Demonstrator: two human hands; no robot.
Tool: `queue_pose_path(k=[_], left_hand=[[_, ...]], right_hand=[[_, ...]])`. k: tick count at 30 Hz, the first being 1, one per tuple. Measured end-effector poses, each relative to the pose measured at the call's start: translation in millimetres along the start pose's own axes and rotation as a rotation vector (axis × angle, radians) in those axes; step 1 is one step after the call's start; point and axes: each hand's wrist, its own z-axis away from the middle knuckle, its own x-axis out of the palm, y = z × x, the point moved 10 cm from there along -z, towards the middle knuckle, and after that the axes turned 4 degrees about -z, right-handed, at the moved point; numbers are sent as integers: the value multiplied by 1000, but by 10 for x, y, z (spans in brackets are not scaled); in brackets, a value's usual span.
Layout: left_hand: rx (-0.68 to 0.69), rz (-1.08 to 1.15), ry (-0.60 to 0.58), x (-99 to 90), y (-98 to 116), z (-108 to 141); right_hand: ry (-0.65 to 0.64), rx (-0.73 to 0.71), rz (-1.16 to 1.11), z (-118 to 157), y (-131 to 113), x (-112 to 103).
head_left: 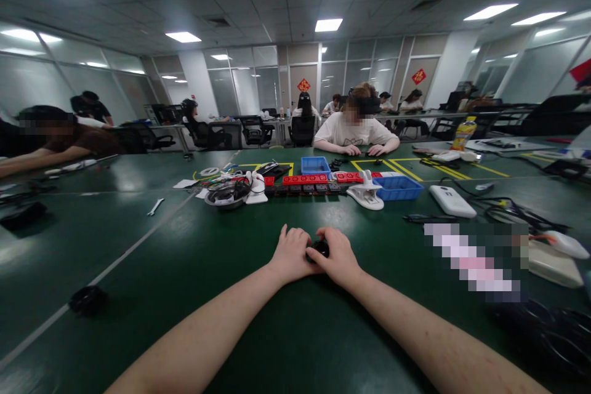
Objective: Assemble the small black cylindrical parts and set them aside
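Observation:
My right hand (pixel 340 253) curls round a small round black object (pixel 322 249), thumb on the near left side and fingers over the far side. Pressed against the object's left side is my left hand (pixel 292 252), its fingers bent and one finger sticking up at the left. Both hands rest low over the green table (pixel 221 308), close together. Most of the black object is covered by the fingers, so its exact kind cannot be made out.
A coiled black item (pixel 87 300) lies left, beyond it a wrench (pixel 156 207). Ahead stand red block strips (pixel 305 179), a white clamp (pixel 367 194), cables (pixel 228 192) and a blue bin (pixel 399 188). A white device (pixel 452 201) lies right. A person (pixel 355 129) sits opposite.

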Motion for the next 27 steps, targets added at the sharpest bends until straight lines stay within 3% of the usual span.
queue_pose_path(k=[10, 17, 27], left_hand=[[49, 56, -72, 114, 23, -43], [124, 172, -142, 106, -18, -48], [195, 231, -141, 126, 26, -29]], right_hand=[[-16, -5, 57, 0, -52, -9], [-58, -125, -24, 10, -201, -31], [-79, -270, -113, 70, -379, -75]])
